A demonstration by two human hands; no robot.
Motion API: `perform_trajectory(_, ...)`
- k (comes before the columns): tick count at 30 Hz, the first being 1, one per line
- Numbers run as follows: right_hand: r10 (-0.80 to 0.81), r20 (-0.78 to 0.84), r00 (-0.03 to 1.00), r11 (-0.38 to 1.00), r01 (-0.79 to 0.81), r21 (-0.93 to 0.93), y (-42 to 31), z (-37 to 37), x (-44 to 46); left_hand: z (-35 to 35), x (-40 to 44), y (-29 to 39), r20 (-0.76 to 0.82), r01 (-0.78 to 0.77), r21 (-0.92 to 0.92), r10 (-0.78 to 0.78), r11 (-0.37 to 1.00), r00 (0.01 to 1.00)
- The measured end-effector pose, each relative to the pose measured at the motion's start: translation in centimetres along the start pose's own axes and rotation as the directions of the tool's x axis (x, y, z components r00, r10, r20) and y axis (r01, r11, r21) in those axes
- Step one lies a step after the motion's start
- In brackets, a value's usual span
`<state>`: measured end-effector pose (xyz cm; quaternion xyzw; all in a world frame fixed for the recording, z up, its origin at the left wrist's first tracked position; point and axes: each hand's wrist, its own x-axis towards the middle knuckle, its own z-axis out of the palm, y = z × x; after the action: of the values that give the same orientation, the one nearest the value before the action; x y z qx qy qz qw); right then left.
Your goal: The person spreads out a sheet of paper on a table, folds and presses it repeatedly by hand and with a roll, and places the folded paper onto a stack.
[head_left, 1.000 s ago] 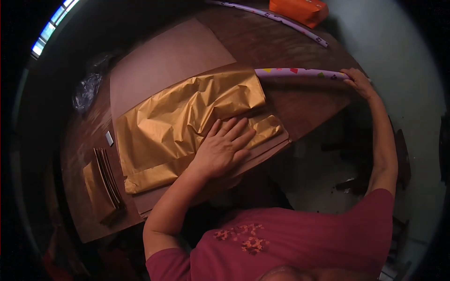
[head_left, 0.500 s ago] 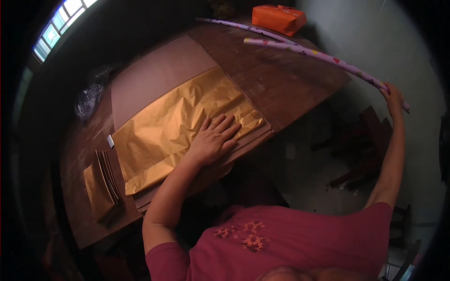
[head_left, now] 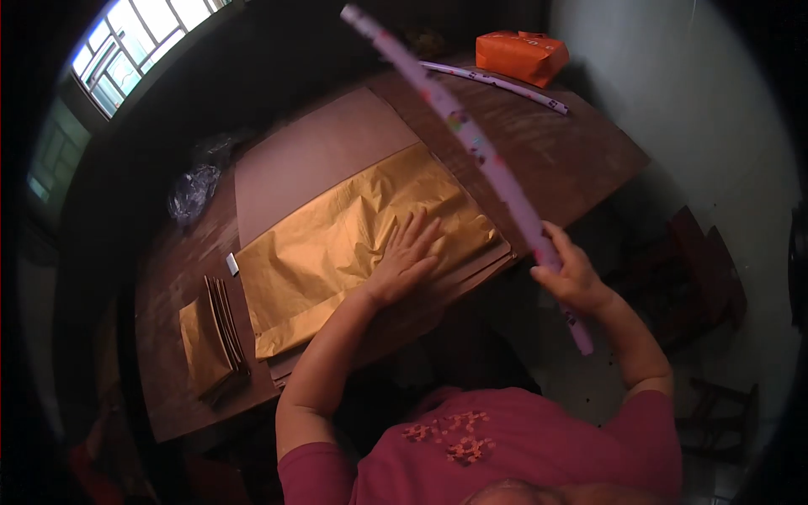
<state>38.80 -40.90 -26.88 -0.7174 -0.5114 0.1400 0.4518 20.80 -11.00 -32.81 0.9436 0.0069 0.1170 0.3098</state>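
Gold paper (head_left: 316, 244) is lying on the tabletop (head_left: 589, 160) under the spread left hand (head_left: 405, 257). An orange bag (head_left: 522, 59) is showing marks too small to read. The right hand (head_left: 575, 273) is gripping a purple roll (head_left: 478, 151) close to one end.

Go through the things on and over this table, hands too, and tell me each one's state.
Gold sheet: creased, spread over brown sheets
Brown sheets: flat, partly covered
Left hand: open, resting on gold sheet
Right hand: closed around held roll
Held roll: raised, slanted
Other roll: lying on table
Orange bag: standing on table
Clear plastic: crumpled
Gold stack: layered, apart from gold sheet
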Motion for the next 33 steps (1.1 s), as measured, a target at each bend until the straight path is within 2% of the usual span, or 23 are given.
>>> perform_trajectory(1, -0.080, 0.037, 0.996, 0.997, 0.080, -0.002, 0.0, 1.8, 0.7, -0.4, -0.3, -0.6, -0.075, -0.007, -0.195, -0.008, 0.981, 0.997)
perform_trajectory(2, -0.155, 0.073, 0.985, 0.988, 0.155, -0.005, 0.4, 3.3, 1.3, -0.5, -0.3, -1.3, -0.068, -0.011, -0.194, -0.002, 0.981, 0.998)
perform_trajectory(4, -0.141, 0.164, 0.976, 0.984, 0.157, -0.090, -0.1, 5.7, 2.0, -0.5, -0.1, -1.5, -0.351, -0.084, -0.496, -0.112, 0.864, 0.930)
perform_trajectory(6, -0.150, 0.177, 0.973, 0.977, 0.173, -0.123, -1.0, 7.3, 2.6, -0.1, -0.1, -1.5, -0.480, -0.066, -0.459, -0.186, 0.886, 0.857)
perform_trajectory(8, -0.043, 0.208, 0.977, 0.966, 0.094, -0.243, -2.5, 8.6, 3.1, 0.2, -0.3, -1.7, -0.574, -0.025, -0.393, -0.224, 0.919, 0.787)
perform_trajectory(10, -0.043, 0.190, 0.981, 0.958, 0.094, -0.269, -2.3, 10.0, 3.5, 0.4, -0.4, -1.5, -0.568, -0.020, -0.362, -0.203, 0.932, 0.797)
perform_trajectory(12, -0.063, 0.181, 0.981, 0.914, 0.130, -0.384, -2.1, 10.6, 4.0, 0.3, -0.1, -1.1, -0.560, -0.009, -0.332, -0.189, 0.943, 0.807)
perform_trajectory(14, -0.078, 0.195, 0.978, 0.891, 0.156, -0.426, -2.2, 10.9, 4.2, 0.1, 0.3, -0.5, -0.527, -0.057, -0.259, -0.091, 0.964, 0.845)
perform_trajectory(16, -0.089, 0.216, 0.972, 0.864, 0.183, -0.469, -2.1, 11.2, 4.3, 0.2, 0.3, -0.5, -0.476, -0.007, -0.285, -0.135, 0.959, 0.869)
perform_trajectory(18, -0.083, 0.245, 0.966, 0.823, 0.205, -0.529, -1.8, 11.2, 4.7, 0.2, 0.5, -0.2, -0.384, 0.055, -0.086, -0.084, 0.995, 0.920)
perform_trajectory(20, -0.052, 0.220, 0.974, 0.792, 0.174, -0.585, -1.0, 11.0, 4.8, 0.4, 0.3, -0.3, -0.354, 0.039, -0.069, -0.061, 0.997, 0.933)
perform_trajectory(22, -0.050, 0.141, 0.989, 0.758, 0.130, -0.639, 0.0, 10.1, 5.3, 0.3, 0.2, 0.0, -0.276, 0.067, 0.056, -0.049, 0.996, 0.960)
perform_trajectory(24, -0.036, 0.100, 0.994, 0.741, 0.094, -0.665, 0.5, 9.1, 5.6, 0.7, -0.1, -0.3, -0.274, 0.048, 0.082, -0.024, 0.995, 0.962)
perform_trajectory(26, -0.018, 0.058, 0.998, 0.719, 0.053, -0.693, 1.0, 8.1, 5.6, 0.2, 0.0, 0.5, -0.205, 0.087, 0.194, -0.046, 0.977, 0.978)
perform_trajectory(30, 0.015, 0.042, 0.999, 0.688, 0.020, -0.725, 1.5, 6.2, 5.2, 0.0, -0.3, 0.5, -0.143, 0.125, 0.217, -0.095, 0.968, 0.985)
perform_trajectory(33, 0.038, -0.041, 0.998, 0.656, -0.056, -0.752, 1.9, 4.6, 5.2, 0.0, -0.6, 0.1, -0.102, 0.146, 0.189, -0.129, 0.971, 0.986)
